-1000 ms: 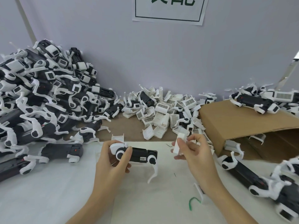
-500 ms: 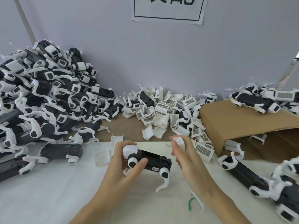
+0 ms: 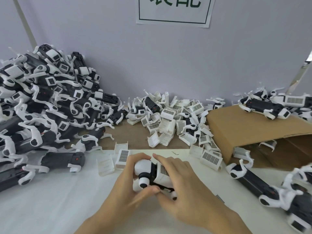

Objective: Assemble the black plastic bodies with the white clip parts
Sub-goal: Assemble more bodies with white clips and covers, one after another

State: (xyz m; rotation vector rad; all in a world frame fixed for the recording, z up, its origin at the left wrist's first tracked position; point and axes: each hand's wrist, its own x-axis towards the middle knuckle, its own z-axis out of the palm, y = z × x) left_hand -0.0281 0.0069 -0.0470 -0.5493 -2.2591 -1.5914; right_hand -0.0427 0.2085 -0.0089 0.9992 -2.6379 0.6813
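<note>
Low in the middle of the head view, my left hand [image 3: 128, 186] grips a black plastic body [image 3: 152, 174] by its rounded white end. My right hand [image 3: 182, 184] lies over the body's right half and holds a white clip part [image 3: 163, 173] with a grille face against it, fingers curled over the top and thumb underneath. The rest of the body is hidden beneath that hand. Loose white clip parts [image 3: 170, 122] lie heaped at the back centre.
A tall heap of black-and-white assembled bodies [image 3: 42, 107] fills the left side. A tipped cardboard box [image 3: 249, 132] lies at the right with more bodies [image 3: 263, 108] on it and others [image 3: 253, 181] in front. A few clip parts [image 3: 105, 164] sit just left of my hands.
My right hand has carried the white clip part left onto the black body and now covers it. My left hand has turned the body, and both hands have drawn nearer to me.
</note>
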